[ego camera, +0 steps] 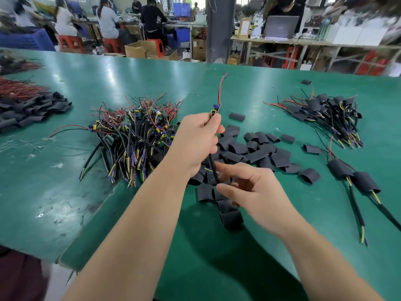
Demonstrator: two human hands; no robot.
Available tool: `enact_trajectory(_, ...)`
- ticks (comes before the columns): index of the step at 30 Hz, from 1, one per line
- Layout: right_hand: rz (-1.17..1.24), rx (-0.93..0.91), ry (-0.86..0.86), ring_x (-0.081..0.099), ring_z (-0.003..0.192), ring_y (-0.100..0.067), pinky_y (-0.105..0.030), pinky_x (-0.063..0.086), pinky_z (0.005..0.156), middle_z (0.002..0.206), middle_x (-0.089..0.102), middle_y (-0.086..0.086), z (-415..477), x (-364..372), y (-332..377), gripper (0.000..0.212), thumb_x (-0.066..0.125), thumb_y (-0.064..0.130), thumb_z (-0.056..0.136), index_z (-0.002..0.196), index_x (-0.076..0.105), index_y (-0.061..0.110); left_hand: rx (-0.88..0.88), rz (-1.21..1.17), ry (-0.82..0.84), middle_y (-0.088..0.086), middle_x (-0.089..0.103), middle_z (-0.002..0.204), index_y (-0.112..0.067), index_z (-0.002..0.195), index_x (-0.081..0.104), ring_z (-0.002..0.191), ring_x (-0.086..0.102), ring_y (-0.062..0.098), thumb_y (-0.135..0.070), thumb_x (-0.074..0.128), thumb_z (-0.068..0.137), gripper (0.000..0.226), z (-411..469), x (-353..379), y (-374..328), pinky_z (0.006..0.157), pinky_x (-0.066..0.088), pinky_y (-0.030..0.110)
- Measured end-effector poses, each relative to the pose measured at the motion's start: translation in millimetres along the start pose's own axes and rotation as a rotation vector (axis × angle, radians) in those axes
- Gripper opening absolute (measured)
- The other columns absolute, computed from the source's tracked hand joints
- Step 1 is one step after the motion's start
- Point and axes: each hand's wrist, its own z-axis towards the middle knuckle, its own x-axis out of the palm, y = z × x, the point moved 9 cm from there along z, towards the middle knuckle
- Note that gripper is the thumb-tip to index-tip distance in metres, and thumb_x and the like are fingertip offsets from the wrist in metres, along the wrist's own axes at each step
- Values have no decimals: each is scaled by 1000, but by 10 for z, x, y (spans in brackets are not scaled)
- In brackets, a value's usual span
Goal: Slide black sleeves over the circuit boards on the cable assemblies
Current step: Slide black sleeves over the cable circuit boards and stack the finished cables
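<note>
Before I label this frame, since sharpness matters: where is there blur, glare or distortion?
Head view: the right hand is motion-blurred; light glares on the green table; background workers are smeared; the wide lens bends the table's far edge.

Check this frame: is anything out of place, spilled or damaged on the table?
Nothing looks damaged. One black sleeve lies alone far back on the table, well away from the loose sleeve pile.

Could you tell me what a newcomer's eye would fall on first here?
The left hand in the centre grips a cable assembly with its red wire pointing up, the right hand below it. Loose black sleeves lie scattered behind the hands, and a tangled pile of bare assemblies sits to their left on the green table.
</note>
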Motion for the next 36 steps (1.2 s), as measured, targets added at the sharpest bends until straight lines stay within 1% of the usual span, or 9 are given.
enact_trajectory(6,-516,168,-217,49,46,-2,-6,35,43,59,64,16,163,-692,-254,21,62,10,87,88,74,28,209,420,86,-16,47,50,-12,89,62,49,31,12,-16,40,102,26,-37,-22,-217,50,31,22)
enact_trajectory(10,-717,319,-329,58,89,-24,-24,42,74,102,67,-10,429,-1021,-543,28,51,15,94,118,64,9,483,844,67,8,65,85,-1,131,54,72,53,20,-12,55,95,38,-88,119,-297,70,38,30)
enact_trajectory(13,-795,429,-310,52,111,-34,-36,41,88,117,59,-19,584,-1028,-735,43,55,34,95,121,56,1,560,826,82,17,68,86,-1,124,61,81,57,30,-10,67,86,40,-155,204,-162,78,41,39)
enact_trajectory(16,-829,456,-380,57,102,-33,-38,46,84,106,64,-12,644,-1036,-808,44,68,44,84,104,62,6,529,835,75,9,73,93,-10,119,67,82,57,27,-14,72,82,37,-153,171,82,80,41,31)
enact_trajectory(20,-600,388,-485,56,82,-19,-23,43,66,90,63,0,682,-982,-797,33,81,27,73,94,57,18,386,709,17,-15,62,78,-23,113,70,77,55,3,-13,77,78,37,-114,15,280,74,36,3)
enact_trajectory(22,-497,263,-517,50,66,-12,-10,34,52,73,57,5,722,-915,-703,27,79,13,73,81,53,18,345,635,15,-23,59,77,-26,111,70,75,56,-6,-11,77,78,37,-110,-28,334,72,37,2)
enact_trajectory(25,-521,178,-429,49,59,-17,-13,35,50,62,55,2,789,-737,-643,20,70,6,71,69,52,15,320,558,8,-19,60,73,-32,112,69,70,53,-1,-12,75,80,38,-134,-73,350,69,37,6)
enact_trajectory(30,-453,152,-234,42,54,-12,-13,35,48,65,56,4,769,-521,-674,32,73,8,69,72,46,26,283,525,54,-35,63,76,-37,112,65,83,58,9,-9,73,82,42,-148,-99,375,78,40,9)
enact_trajectory(36,-338,100,-261,56,64,-2,-16,47,66,81,67,8,580,-722,-514,30,85,20,69,93,67,22,238,468,62,-17,68,95,-36,112,66,93,62,10,-10,71,84,39,-129,-165,409,83,44,17)
